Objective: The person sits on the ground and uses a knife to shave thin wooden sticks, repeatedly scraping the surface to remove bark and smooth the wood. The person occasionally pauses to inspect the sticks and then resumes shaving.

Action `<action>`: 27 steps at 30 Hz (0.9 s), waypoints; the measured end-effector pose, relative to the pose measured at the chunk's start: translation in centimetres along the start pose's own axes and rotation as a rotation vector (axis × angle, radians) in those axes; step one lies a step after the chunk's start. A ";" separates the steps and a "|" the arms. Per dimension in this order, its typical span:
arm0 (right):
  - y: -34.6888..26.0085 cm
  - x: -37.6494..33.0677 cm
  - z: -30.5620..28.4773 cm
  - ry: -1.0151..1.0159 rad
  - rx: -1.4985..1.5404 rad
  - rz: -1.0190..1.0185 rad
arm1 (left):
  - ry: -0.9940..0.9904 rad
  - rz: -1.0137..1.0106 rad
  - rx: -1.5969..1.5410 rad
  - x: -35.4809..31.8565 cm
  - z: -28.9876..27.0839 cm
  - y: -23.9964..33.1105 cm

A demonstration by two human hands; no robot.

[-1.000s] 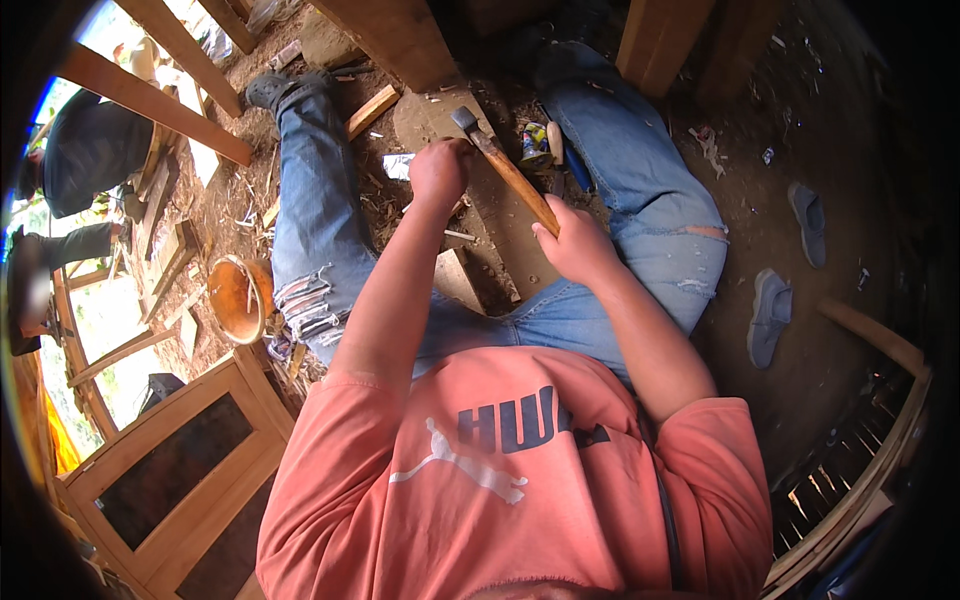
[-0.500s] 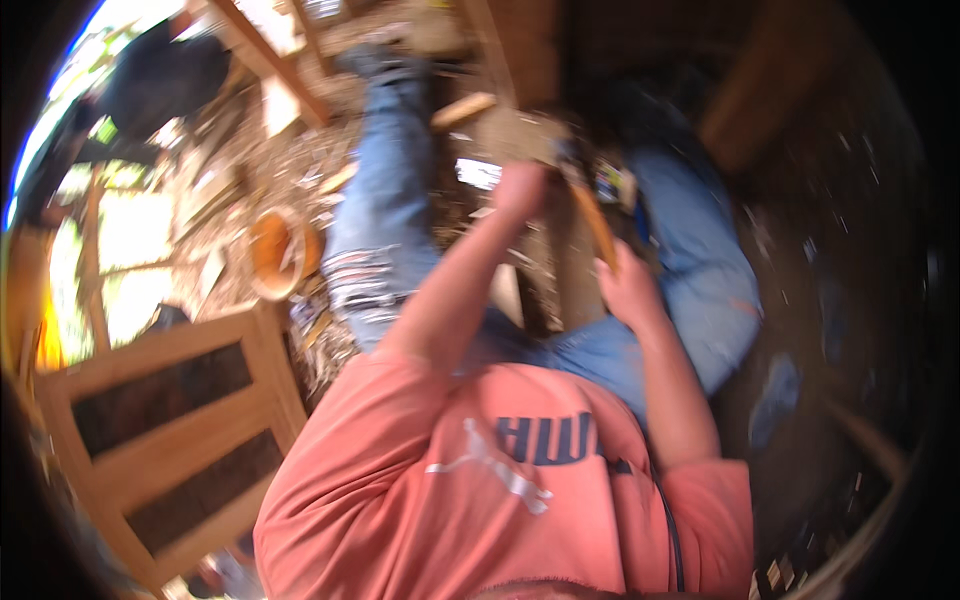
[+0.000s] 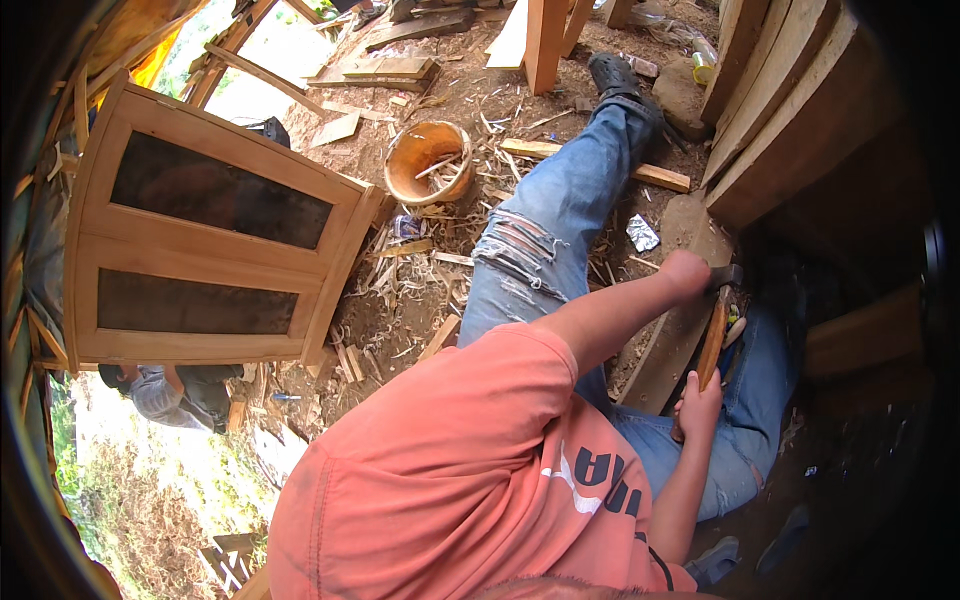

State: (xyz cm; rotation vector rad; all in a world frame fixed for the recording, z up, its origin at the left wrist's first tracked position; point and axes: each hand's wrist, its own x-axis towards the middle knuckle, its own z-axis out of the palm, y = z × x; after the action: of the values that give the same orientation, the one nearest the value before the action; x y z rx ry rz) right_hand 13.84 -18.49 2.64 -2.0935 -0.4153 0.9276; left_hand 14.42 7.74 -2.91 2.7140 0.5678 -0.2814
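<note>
My right hand (image 3: 698,402) is closed around the wooden handle of a hammer (image 3: 712,345). The handle slants up and away, and the dark hammer head lies close beside my left hand (image 3: 687,272). That hand is bent down at the wrist over a wooden plank (image 3: 668,350); its fingers are hidden from view, and so is anything they hold. The plank runs between my jeans-clad legs. Beyond the hammer head, small yellowish and pale things (image 3: 735,322) lie against my right leg, too partly covered to name.
A framed wooden panel (image 3: 205,258) stands at the left. An orange bucket (image 3: 430,190) holds wood scraps. Shavings and offcuts litter the ground, with a silver wrapper (image 3: 642,233) near my left leg. Thick boards (image 3: 790,100) lean at the right. Another person (image 3: 165,392) is at the left.
My view has swung, so the panel, bucket and both hands sit elsewhere in the picture, which is now sharper. My right hand keeps its hold on the hammer; the head stays near my left hand.
</note>
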 end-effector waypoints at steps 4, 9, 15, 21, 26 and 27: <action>-0.5 -0.2 -0.2 0.016 -0.012 0.047 | -0.015 0.053 0.003 0.5 -0.1 0.1; -0.7 -0.6 0.1 0.015 -0.002 0.031 | -0.059 0.103 0.010 0.5 -0.6 -0.1; -1.5 -1.1 0.3 0.038 0.022 0.066 | -0.094 0.090 -0.015 0.2 -1.3 0.3; -2.5 -0.8 -0.1 0.047 -0.060 0.041 | -0.071 0.063 0.026 0.8 -0.5 -1.0; -0.1 -0.3 -0.2 0.092 -0.045 -0.016 | -0.054 0.114 0.057 -0.1 -2.4 -0.5; -0.5 -0.4 -0.1 0.094 -0.051 -0.014 | -0.039 0.110 0.069 -0.3 -2.7 -0.6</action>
State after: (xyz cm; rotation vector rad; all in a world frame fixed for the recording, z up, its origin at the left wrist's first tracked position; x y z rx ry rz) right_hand 13.62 -18.46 3.22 -2.1678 -0.4085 0.8148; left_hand 14.20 9.14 -0.57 2.7876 0.4028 -0.3298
